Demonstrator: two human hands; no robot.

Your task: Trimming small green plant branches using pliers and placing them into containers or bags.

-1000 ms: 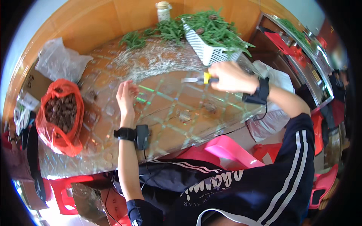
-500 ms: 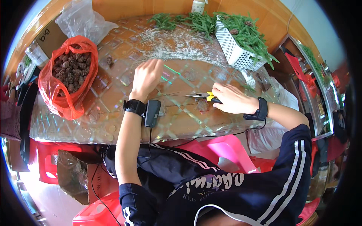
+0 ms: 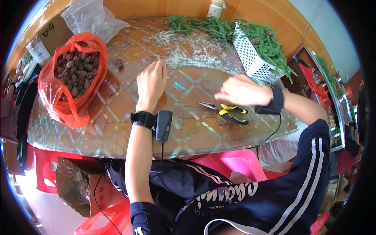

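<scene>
Over the middle of the table (image 3: 117, 133), my left hand (image 3: 152, 84) is closed, its fingers curled down out of sight; whatever they may hold is hidden. A pair of yellow-and-black pliers (image 3: 232, 113) lies on the glossy table cover, jaws pointing left and handles spread. Just above them hovers my right hand (image 3: 244, 91), apart from the handles and smeared by motion, so its fingers do not show clearly. Between my hands, a thin dark wire (image 3: 182, 106) runs across the table toward the pliers' tips.
At the left sits a red plastic bag (image 3: 47, 92) of pinecones, with one loose pinecone (image 3: 120, 63) beside it. A white perforated basket (image 3: 250, 60) holds green sprigs at the back right. White powder (image 3: 188, 51) covers the far middle. A bottle (image 3: 216, 8) stands behind.
My right hand has let go of the pliers and lifted off them. They now lie on the table. My left hand stays about where it was, while the whole view has shifted slightly.
</scene>
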